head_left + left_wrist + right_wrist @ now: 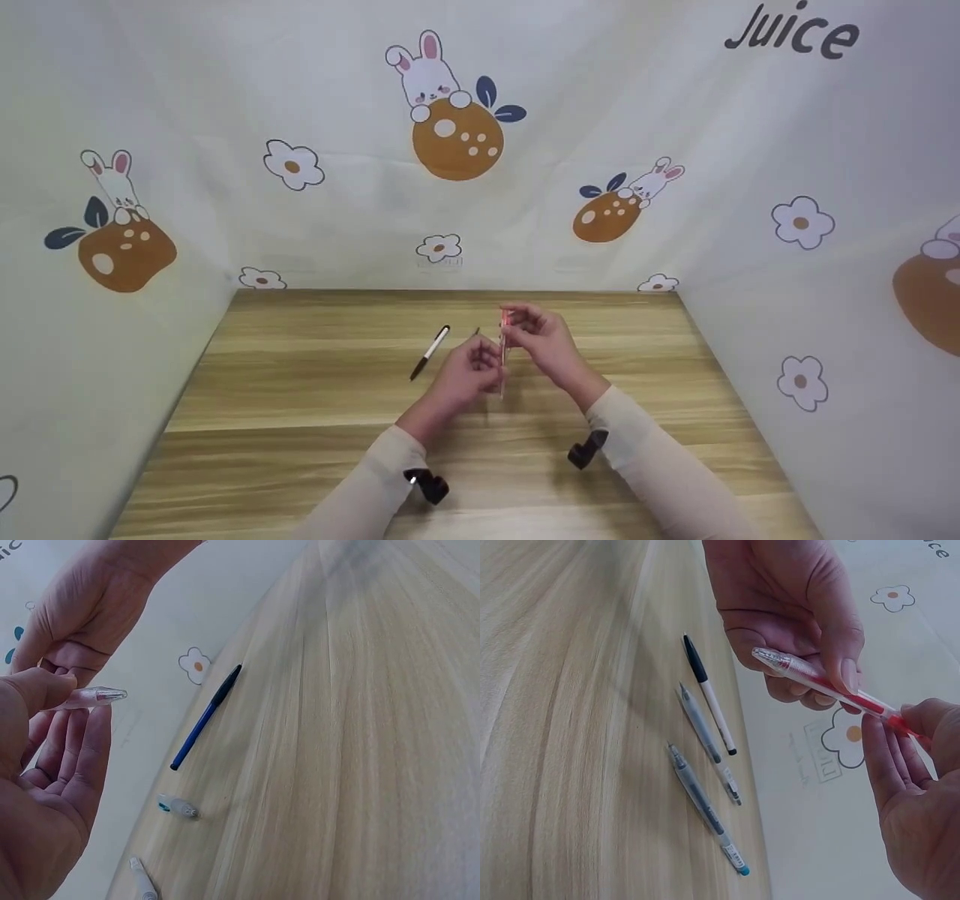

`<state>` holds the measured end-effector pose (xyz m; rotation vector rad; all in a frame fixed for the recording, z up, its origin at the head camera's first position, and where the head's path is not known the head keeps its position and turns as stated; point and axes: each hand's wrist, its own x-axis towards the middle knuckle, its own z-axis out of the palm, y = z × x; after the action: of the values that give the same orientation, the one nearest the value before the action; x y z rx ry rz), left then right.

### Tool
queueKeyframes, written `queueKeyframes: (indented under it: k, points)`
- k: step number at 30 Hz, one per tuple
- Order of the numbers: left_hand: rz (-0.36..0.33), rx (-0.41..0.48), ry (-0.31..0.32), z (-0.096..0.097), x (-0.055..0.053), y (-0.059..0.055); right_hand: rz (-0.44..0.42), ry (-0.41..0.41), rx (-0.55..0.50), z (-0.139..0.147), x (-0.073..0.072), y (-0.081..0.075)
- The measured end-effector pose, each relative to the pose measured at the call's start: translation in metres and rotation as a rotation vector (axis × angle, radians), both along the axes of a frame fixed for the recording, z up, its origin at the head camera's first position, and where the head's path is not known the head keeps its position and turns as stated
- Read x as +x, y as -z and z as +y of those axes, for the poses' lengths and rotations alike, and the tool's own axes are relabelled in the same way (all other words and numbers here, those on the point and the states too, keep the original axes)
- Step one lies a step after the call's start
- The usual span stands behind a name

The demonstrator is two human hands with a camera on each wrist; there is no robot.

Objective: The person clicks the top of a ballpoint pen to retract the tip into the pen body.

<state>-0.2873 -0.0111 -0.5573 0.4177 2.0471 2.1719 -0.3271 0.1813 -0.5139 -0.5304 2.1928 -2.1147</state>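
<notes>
Both hands hold one slim clear pen with a red inside (832, 686), raised above the table. My left hand (471, 371) pinches it toward its clear tapered tip (111, 695), thumb on top and fingers beneath. Farther along, near the red end (505, 318), the thumb and fingers of my right hand (551, 345) pinch the barrel. In the right wrist view the left thumb lies along the barrel, and the right hand (922, 795) covers the other end.
On the wood-grain table (300, 390) lies a white pen with black ends (430, 352). Two clear grey pens (705, 731) (707, 806) lie beside it in the right wrist view. A blue-and-black pen (206, 720) shows in the left wrist view. Printed cloth (337, 225) walls the table.
</notes>
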Motion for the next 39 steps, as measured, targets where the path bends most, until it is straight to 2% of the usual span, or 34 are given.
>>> queueKeyframes:
  k: [12,18,27,39]
  points:
    - [-0.011,-0.011,0.002,-0.006,0.0,0.0,0.002,-0.002,-0.016,-0.006,-0.001,0.002]
    - [0.02,-0.057,-0.013,-0.017,-0.004,0.005,0.015,0.001,-0.009,-0.017,-0.005,0.007]
    - [-0.01,-0.069,-0.057,-0.043,-0.008,0.009,-0.047,-0.023,-0.031,-0.048,-0.017,0.013]
    - [-0.093,-0.091,-0.098,-0.087,-0.012,0.013,-0.105,-0.064,-0.038,-0.093,-0.033,0.026]
